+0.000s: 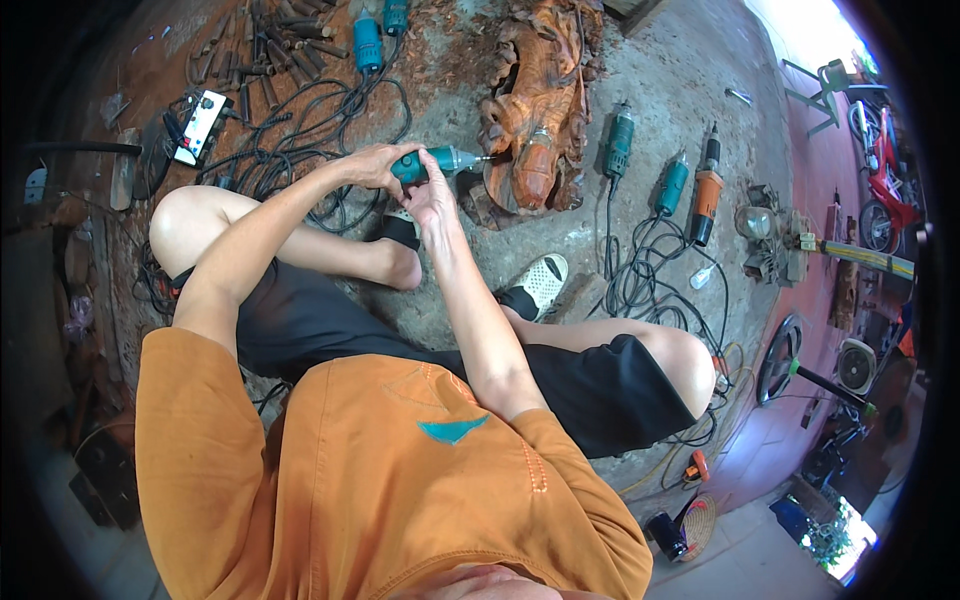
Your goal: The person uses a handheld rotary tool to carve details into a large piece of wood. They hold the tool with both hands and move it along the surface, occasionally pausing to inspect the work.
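Note:
A teal die grinder [434,164] lies level between my hands, its thin bit pointing right at the wood carving. My left hand [372,167] is closed round the rear of its body. Closer to the grey collar, my right hand [432,198] wraps it from the near side, thumb on top. The reddish-brown wood carving [540,95] rests on the ground, with a rounded, knobbly near end. The bit's tip is at the carving's left edge; I cannot tell whether it touches.
Two teal grinders [618,140] and an orange one [706,200] lie right of the carving, above tangled black cables [640,265]. Another teal grinder [367,42], many chisels [265,50] and a white power strip [201,128] are at the far left. Wood shavings litter the floor.

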